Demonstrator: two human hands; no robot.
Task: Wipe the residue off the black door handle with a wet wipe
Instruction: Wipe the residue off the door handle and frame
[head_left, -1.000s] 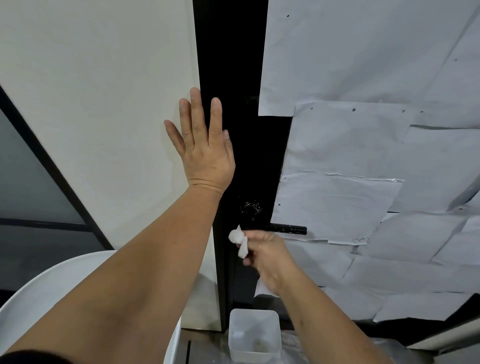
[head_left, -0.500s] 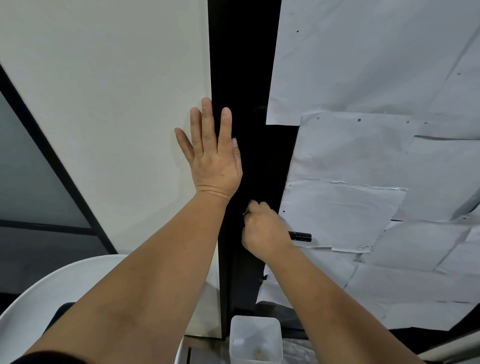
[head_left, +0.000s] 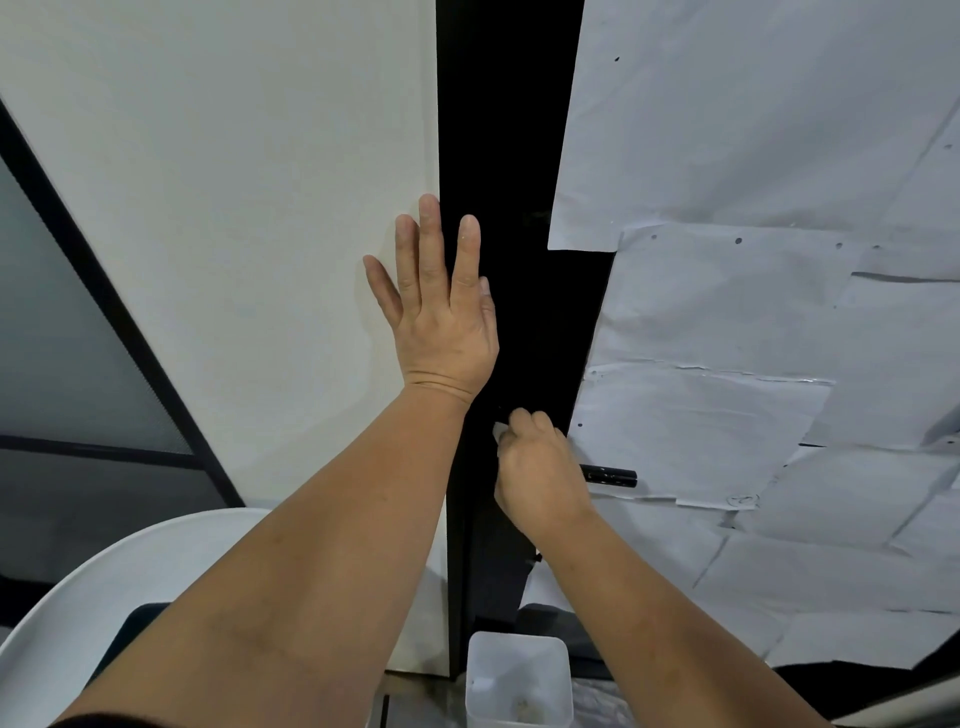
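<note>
The black door handle (head_left: 612, 475) sticks out to the right from the black door frame (head_left: 498, 156); only its free end shows. My right hand (head_left: 540, 473) covers the handle's base and is closed around a white wet wipe (head_left: 500, 429), of which a small corner peeks out at the knuckles. My left hand (head_left: 441, 306) lies flat with fingers spread, pressed against the white wall and the edge of the black frame, above and left of the handle.
White paper sheets (head_left: 753, 338) cover the door to the right. A translucent plastic container (head_left: 518, 680) stands on the floor below the handle. A white round chair back (head_left: 93, 597) is at the lower left, beside a dark glass panel (head_left: 62, 338).
My right hand rose from below the handle with the wipe and now presses onto the handle's base, hiding the residue spot. My left hand has stayed flat on the wall.
</note>
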